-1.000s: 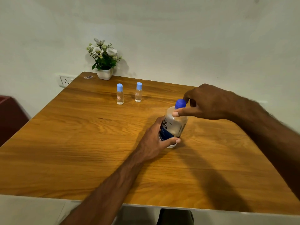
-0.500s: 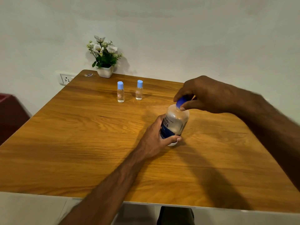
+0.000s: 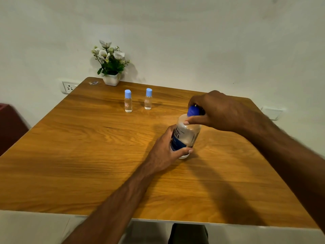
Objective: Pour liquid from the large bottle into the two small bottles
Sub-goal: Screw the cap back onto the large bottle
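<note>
Large bottle (image 3: 185,136) stands near-upright at table (image 3: 88,155) centre-right. Left hand (image 3: 167,150) grips its base; right hand (image 3: 216,111) pinches the blue cap (image 3: 193,110). Both capped small bottles (image 3: 128,101) stand well apart at 11 o'clock, nearer the left hand.

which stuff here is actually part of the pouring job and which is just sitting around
Part of the job: large bottle, its blue cap, left small bottle, right small bottle.

Just lying about: flower pot, wall socket, sticker on the table corner.
</note>
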